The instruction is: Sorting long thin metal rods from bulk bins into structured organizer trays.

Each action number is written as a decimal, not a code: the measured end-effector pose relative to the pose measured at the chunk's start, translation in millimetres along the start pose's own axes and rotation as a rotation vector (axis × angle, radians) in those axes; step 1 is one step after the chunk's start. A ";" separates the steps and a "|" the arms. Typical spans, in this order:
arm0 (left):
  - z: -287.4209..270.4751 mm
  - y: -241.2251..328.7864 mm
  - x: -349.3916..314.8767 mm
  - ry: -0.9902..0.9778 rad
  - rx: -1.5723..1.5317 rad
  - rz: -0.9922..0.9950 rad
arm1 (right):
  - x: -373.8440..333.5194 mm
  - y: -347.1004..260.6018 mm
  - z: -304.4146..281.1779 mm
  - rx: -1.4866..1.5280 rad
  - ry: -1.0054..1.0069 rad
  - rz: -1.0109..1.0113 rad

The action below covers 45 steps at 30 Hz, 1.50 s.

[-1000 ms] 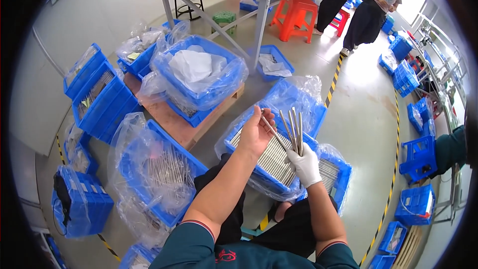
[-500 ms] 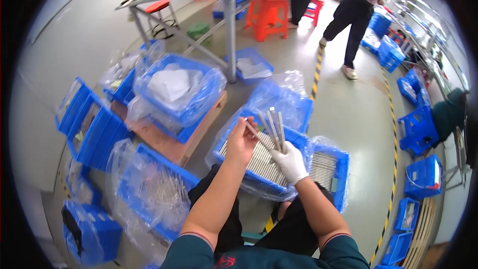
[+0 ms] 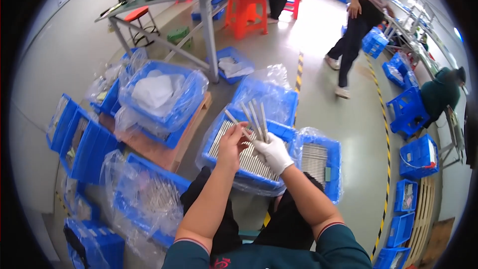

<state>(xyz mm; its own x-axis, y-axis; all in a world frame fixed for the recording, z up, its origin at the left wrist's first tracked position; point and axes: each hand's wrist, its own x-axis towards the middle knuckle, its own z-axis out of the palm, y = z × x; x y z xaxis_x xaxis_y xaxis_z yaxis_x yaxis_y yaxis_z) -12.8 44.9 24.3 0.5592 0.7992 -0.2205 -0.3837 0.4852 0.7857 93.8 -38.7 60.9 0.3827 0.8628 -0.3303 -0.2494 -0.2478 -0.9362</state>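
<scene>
My white-gloved right hand [image 3: 275, 154] grips several thin, flat metal strips [image 3: 259, 119], which fan upward from its fingers. Beside it, the bare left hand [image 3: 230, 145] has its fingers closed on one slanted metal strip [image 3: 232, 118], whose lower end meets the right hand's fingers. Both hands are above a blue bin [image 3: 283, 131] lined with clear plastic. Rows of similar metal strips [image 3: 253, 162] lie side by side in it, partly hidden by the hands. To the right, a second blue bin [image 3: 338, 159] holds another row of strips [image 3: 314, 158].
At left, a plastic-covered bin [image 3: 124, 199] holds loose metal pieces. Stacked bins [image 3: 191, 87] sit on a wooden pallet [image 3: 172, 157]. A table [image 3: 206, 35] and red stool [image 3: 247, 15] stand beyond. One person [image 3: 356, 30] is in the aisle; another [image 3: 442, 92] sits at right.
My left hand has moved down along the slanted strip, nearer the right hand. My view has shifted slightly right. The person in the aisle has come closer.
</scene>
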 end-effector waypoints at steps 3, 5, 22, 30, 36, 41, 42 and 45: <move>-0.8 -1.7 0.2 -0.029 0.012 0.027 | -0.3 -1.9 -1.7 0.022 -0.030 0.009; -1.2 -1.8 -0.6 -0.001 0.045 0.033 | -0.4 -0.2 -0.3 0.029 -0.013 0.005; 5.5 -21.1 -9.2 0.041 0.252 0.181 | 17.0 17.3 -8.5 0.047 0.172 -0.037; 7.9 -20.3 -18.7 -0.451 -0.147 -0.337 | 22.8 -2.1 -42.4 0.364 -0.078 0.084; 14.6 -33.1 -23.1 -0.422 -0.188 -0.505 | 31.9 9.3 -46.2 0.302 0.066 0.003; 5.3 -29.0 -29.4 -0.471 0.066 -0.492 | 56.8 3.7 -83.5 0.443 0.248 -0.062; 2.2 -21.6 -31.3 -0.450 0.210 -0.529 | 60.1 4.2 -94.4 0.468 0.290 -0.089; -7.6 -11.1 -20.9 -0.377 0.353 -0.419 | 61.8 8.1 -125.9 0.575 0.124 -0.167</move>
<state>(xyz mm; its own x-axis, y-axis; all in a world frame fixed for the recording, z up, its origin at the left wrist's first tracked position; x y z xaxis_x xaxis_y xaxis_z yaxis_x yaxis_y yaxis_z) -25.8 25.5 15.8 0.8520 0.3580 -0.3819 0.1503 0.5316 0.8336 227.4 -42.9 17.8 0.5501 0.8031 -0.2288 -0.6044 0.1938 -0.7728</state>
